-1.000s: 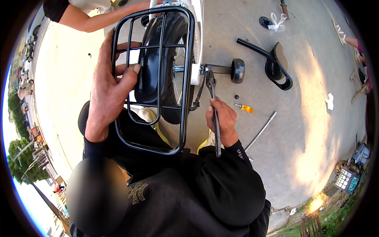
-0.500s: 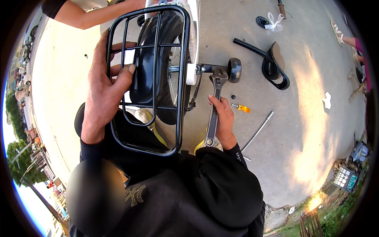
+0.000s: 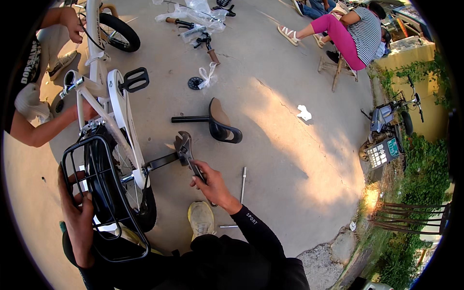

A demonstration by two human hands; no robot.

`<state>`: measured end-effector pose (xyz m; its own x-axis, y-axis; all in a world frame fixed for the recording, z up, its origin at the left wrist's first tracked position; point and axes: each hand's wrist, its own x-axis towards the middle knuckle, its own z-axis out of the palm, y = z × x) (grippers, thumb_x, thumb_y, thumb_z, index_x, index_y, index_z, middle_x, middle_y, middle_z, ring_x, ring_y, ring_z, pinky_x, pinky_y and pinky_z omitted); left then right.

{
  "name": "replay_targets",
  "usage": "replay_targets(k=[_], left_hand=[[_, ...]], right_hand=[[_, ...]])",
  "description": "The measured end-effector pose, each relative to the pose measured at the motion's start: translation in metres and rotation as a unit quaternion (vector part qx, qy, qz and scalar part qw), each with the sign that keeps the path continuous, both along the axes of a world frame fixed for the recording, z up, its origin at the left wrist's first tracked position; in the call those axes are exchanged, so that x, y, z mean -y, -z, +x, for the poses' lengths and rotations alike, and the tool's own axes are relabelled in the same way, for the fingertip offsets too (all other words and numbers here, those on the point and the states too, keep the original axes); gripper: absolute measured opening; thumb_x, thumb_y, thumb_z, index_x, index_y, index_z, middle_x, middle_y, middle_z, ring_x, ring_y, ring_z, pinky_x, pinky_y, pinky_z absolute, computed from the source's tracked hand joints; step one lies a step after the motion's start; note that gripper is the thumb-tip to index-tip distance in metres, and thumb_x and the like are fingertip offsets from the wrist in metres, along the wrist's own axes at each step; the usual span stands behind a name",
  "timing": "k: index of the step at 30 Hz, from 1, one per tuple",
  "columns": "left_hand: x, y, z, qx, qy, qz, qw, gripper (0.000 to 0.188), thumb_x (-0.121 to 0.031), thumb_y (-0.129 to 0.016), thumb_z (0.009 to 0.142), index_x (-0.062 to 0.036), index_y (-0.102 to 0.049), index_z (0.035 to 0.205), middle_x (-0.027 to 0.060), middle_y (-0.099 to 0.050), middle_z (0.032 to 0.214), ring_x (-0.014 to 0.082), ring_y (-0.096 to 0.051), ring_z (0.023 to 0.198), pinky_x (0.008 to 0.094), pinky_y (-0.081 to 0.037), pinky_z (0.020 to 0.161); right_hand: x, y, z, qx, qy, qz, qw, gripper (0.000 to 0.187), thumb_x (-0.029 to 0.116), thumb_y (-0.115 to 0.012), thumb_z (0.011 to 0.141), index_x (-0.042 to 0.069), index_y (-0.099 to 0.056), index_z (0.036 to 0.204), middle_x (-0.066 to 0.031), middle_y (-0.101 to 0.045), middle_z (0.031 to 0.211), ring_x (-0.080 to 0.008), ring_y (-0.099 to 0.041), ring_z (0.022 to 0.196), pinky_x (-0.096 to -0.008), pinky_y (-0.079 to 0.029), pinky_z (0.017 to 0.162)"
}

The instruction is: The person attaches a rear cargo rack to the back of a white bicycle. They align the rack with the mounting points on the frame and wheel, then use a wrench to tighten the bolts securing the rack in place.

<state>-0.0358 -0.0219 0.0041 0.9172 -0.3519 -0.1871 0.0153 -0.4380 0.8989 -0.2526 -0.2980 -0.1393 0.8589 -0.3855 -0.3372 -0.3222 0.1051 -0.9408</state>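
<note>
My right hand (image 3: 211,182) grips the handle of an adjustable wrench (image 3: 186,152). Its jaws sit at the outer end of the black crank arm (image 3: 160,161) of a small white bicycle (image 3: 108,104). My left hand (image 3: 77,212) holds the black wire rear rack (image 3: 99,193) over the rear wheel (image 3: 123,193). The other crank carries a black pedal (image 3: 135,79). Another person's hand (image 3: 89,111) steadies the white frame from the left.
A black saddle on its post (image 3: 215,121) lies on the concrete beyond the wrench. A metal rod (image 3: 243,183) lies right of my hand. Handlebars in plastic wrap (image 3: 195,24) lie farther off. A seated person (image 3: 343,31) and a parked scooter (image 3: 389,125) are at right.
The view has tilted up, showing much more of the yard. The wrench swung from pointing down beside the wheel to out at the crank's end. My left hand stays on the rack.
</note>
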Motion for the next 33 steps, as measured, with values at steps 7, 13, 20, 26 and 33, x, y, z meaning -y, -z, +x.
replay_targets(k=[7, 13, 20, 26, 33], left_hand=[[0.000, -0.018, 0.005, 0.009, 0.053, 0.028, 0.998, 0.080, 0.007, -0.053, 0.088, -0.0037, -0.015, 0.158, 0.0163, -0.051, 0.135, 0.0118, -0.064, 0.094, 0.0232, -0.056, 0.073], [-0.007, -0.013, 0.008, 0.025, 0.050, 0.011, 0.998, 0.077, 0.005, -0.055, 0.090, -0.0013, -0.016, 0.157, 0.0181, -0.051, 0.137, 0.0153, -0.068, 0.097, 0.0238, -0.058, 0.072], [-0.008, -0.008, 0.004, 0.027, 0.048, 0.000, 0.998, 0.078, 0.006, -0.055, 0.090, -0.0016, -0.016, 0.157, 0.0177, -0.051, 0.137, 0.0131, -0.066, 0.094, 0.0229, -0.058, 0.072], [-0.006, -0.009, 0.006, 0.026, 0.050, -0.003, 0.998, 0.078, 0.007, -0.054, 0.089, -0.0020, -0.017, 0.157, 0.0181, -0.051, 0.137, 0.0143, -0.068, 0.096, 0.0225, -0.058, 0.072], [-0.006, -0.009, 0.004, 0.027, 0.049, -0.014, 0.998, 0.077, 0.008, -0.053, 0.089, -0.0022, -0.018, 0.157, 0.0181, -0.053, 0.135, 0.0149, -0.069, 0.094, 0.0227, -0.058, 0.070]], right_hand=[[-0.044, 0.000, 0.017, 0.040, 0.058, 0.043, 0.997, 0.049, 0.013, -0.049, 0.105, 0.000, -0.036, 0.150, -0.0109, -0.066, 0.096, -0.0115, -0.060, 0.068, -0.0253, -0.050, 0.062], [-0.103, 0.045, 0.039, 0.087, 0.144, 0.111, 0.980, 0.022, 0.013, -0.052, 0.104, -0.003, -0.052, 0.119, -0.0065, -0.064, 0.088, -0.0094, -0.056, 0.066, -0.0240, -0.048, 0.062], [-0.091, 0.075, 0.043, -0.016, 0.038, -0.203, 0.978, 0.029, 0.018, -0.062, 0.098, 0.001, -0.055, 0.121, -0.0126, -0.070, 0.087, -0.0245, -0.067, 0.069, -0.0332, -0.052, 0.064], [-0.115, 0.083, 0.052, 0.004, 0.050, -0.354, 0.934, 0.030, 0.015, -0.063, 0.096, 0.001, -0.056, 0.122, -0.0206, -0.069, 0.090, -0.0389, -0.068, 0.074, -0.0415, -0.053, 0.063], [-0.123, 0.092, 0.059, 0.016, 0.021, -0.434, 0.901, 0.034, 0.014, -0.064, 0.094, 0.002, -0.053, 0.124, -0.0176, -0.071, 0.099, -0.0364, -0.070, 0.078, -0.0439, -0.056, 0.064]])
